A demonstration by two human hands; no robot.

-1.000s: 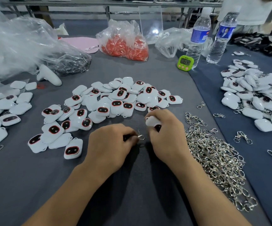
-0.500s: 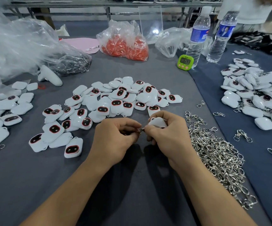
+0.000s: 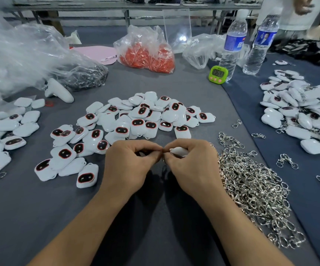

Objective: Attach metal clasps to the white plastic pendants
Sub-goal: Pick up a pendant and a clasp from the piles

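My right hand (image 3: 191, 166) is closed around one white pendant (image 3: 179, 151), only its edge showing above the fingers. My left hand (image 3: 130, 164) pinches a small metal clasp, almost wholly hidden, right against that pendant; the fingertips of both hands touch at the middle. A heap of white pendants with dark red-rimmed faces (image 3: 136, 120) lies on the grey cloth just beyond my hands. A long pile of silver metal clasps (image 3: 251, 187) stretches along my right forearm.
More pendants lie at the far left (image 3: 3, 129) and on the blue cloth at right (image 3: 299, 112), some with clasps. Behind stand a bag of orange pieces (image 3: 147, 54), clear bags (image 3: 21, 58), a green timer (image 3: 218, 74), two water bottles (image 3: 232, 45) and a white controller (image 3: 59, 91). A person stands at the top right.
My hands have closed together: the left hand brought the clasp up to the pendant in the right hand, and both hands rose slightly off the cloth.
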